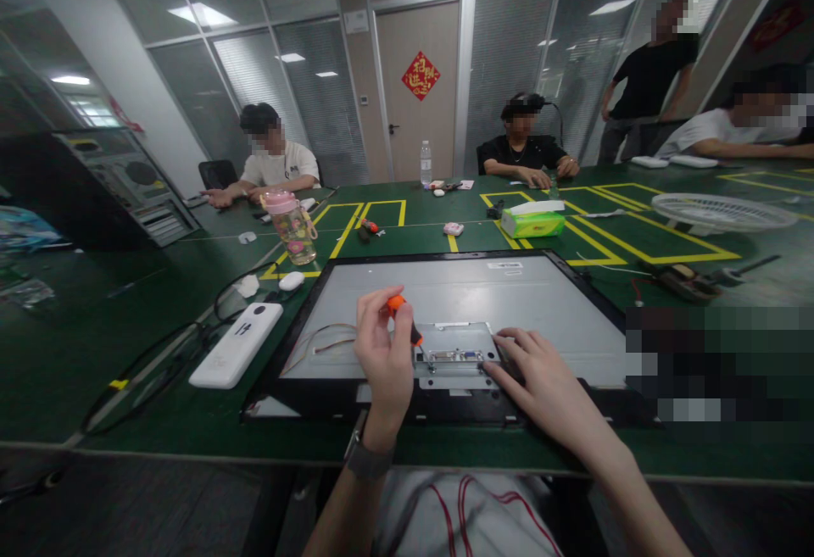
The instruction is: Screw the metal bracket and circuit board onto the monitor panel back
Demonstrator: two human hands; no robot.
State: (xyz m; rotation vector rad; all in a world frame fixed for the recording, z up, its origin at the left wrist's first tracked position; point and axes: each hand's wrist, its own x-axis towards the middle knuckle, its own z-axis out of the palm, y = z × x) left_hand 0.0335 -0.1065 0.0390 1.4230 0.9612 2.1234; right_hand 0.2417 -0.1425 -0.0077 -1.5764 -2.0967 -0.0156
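A flat monitor panel [540, 303] lies face down on the green table, its grey metal back up. My left hand [383, 352] is closed round a small orange-handled screwdriver [403, 314], whose tip points down at a metal connector plate [455, 354] near the panel's front edge. My right hand [540, 375] rests open, fingers spread flat on the panel's right part of that plate. Thin wires [318, 342] run across the panel to the left of my left hand.
A white power bank [236, 345] and black cables [158, 362] lie to the left. A pink bottle [291, 226], a green tissue box [532, 221], a water bottle [426, 163] and a white fan grille [722, 212] stand farther back. Several other people sit or stand at the far side.
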